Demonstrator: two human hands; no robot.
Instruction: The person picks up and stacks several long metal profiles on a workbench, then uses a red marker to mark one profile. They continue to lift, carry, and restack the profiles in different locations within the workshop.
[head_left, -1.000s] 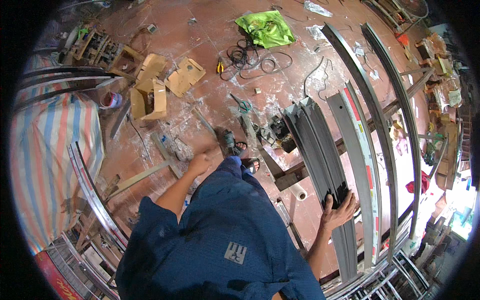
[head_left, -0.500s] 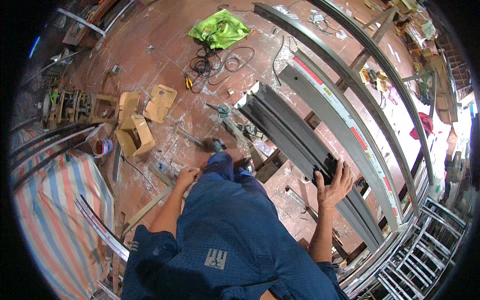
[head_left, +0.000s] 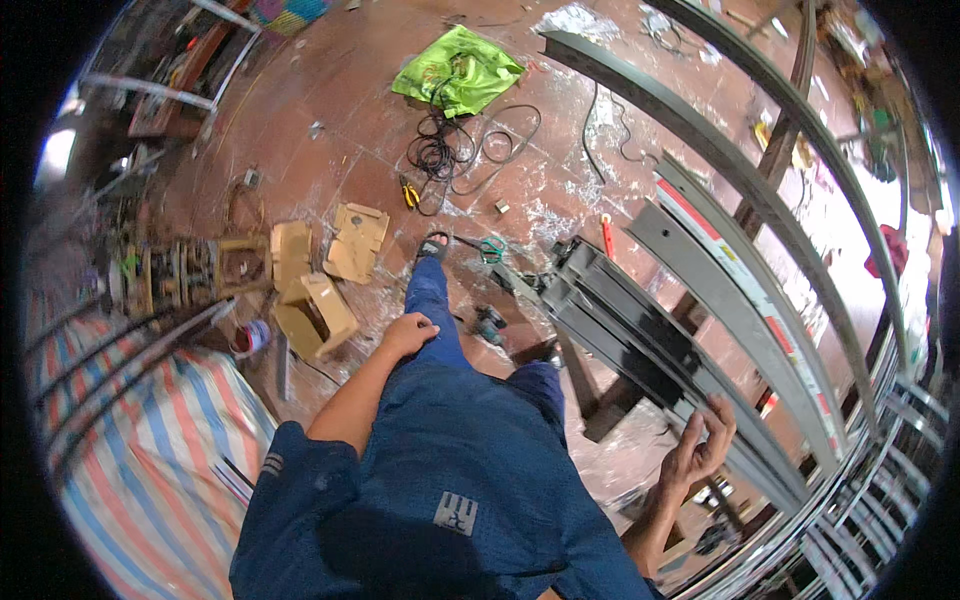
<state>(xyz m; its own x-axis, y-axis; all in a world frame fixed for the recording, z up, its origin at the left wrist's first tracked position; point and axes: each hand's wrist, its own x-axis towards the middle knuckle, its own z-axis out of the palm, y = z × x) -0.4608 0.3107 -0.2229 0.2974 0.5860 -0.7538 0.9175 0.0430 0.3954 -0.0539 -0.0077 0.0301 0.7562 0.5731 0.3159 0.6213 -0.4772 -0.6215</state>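
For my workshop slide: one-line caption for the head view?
Standing person's right hand touches grey metal channels; left hand rests on thigh, above a littered red floor.

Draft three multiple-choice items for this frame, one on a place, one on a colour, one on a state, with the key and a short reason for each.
1. Where does the left hand rest?
A. on the person's own left thigh
B. on the cardboard boxes
C. on the striped tarp

2. What colour is the bag lying by the coiled black cable on the floor?
A. red
B. bright green
C. white

3. What is the state of the right hand?
A. closed in a fist in the air
B. gripping a hammer
C. fingers spread, touching the near end of the dark metal channel stack

Key: 1 A, the hand lies on the blue trouser leg, apart from the boxes. 2 B, the bag is vivid green. 3 C, the open fingers lie against the edge of the channels, with no tool in them.
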